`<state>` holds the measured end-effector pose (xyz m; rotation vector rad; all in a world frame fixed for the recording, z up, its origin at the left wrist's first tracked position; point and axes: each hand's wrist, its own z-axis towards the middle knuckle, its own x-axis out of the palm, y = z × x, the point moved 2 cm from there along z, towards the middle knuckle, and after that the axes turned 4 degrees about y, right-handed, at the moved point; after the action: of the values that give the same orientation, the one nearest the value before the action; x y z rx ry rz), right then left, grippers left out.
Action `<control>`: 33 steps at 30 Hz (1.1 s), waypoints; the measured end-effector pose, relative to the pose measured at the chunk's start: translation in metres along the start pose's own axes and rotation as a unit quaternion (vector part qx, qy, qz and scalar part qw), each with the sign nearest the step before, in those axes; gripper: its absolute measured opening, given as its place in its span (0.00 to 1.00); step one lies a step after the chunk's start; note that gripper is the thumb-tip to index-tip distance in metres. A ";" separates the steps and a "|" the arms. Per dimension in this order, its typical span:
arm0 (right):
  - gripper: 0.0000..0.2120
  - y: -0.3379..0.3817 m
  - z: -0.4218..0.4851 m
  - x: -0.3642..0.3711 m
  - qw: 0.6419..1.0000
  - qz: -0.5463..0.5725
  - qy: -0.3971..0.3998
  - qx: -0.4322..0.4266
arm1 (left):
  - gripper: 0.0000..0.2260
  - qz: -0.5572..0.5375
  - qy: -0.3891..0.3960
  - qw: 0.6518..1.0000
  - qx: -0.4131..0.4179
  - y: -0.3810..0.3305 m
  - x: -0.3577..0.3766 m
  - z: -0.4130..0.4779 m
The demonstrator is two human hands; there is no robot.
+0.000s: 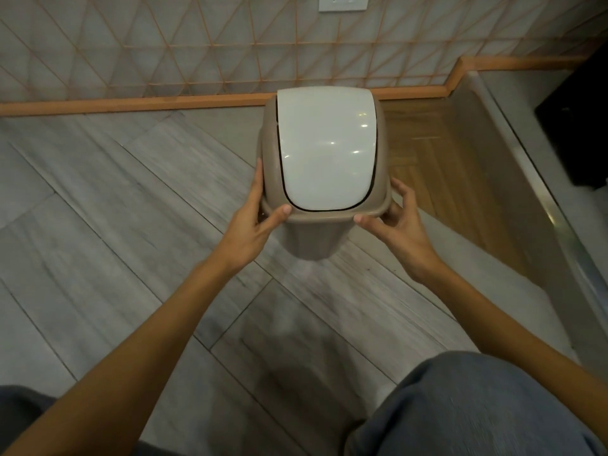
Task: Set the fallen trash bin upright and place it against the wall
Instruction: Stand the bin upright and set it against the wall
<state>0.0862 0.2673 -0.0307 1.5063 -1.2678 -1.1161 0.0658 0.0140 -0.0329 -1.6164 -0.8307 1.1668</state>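
Taupe plastic trash bin with a glossy white swing lid (324, 153) stands upright between both hands, left hand (255, 225) and right hand (398, 225) gripping its rim, just beyond them the orange baseboard (131, 103) and tiled wall (164, 44).

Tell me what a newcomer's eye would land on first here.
First the glossy white swing lid of the upright beige trash bin, centre frame, close to the orange baseboard of the patterned wall. Next, the left hand and right hand gripping the bin's rim on either side.
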 end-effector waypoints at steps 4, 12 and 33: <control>0.42 0.001 -0.003 -0.003 0.996 -0.080 0.032 0.032 | 0.36 0.012 -0.027 0.999 -0.017 -0.001 0.003 -0.003; 0.52 0.024 -0.010 -0.009 0.926 -0.351 0.005 -0.138 | 0.39 0.263 -0.247 0.922 0.139 -0.032 0.020 -0.034; 0.55 0.030 0.110 0.017 0.937 -0.278 0.041 -0.208 | 0.50 0.076 -0.189 0.977 0.066 0.013 -0.009 0.071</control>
<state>-0.0255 0.2406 -0.0298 1.5925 -0.4948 -1.5453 -0.0049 0.0231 -0.0492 -1.3880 -0.8558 1.6368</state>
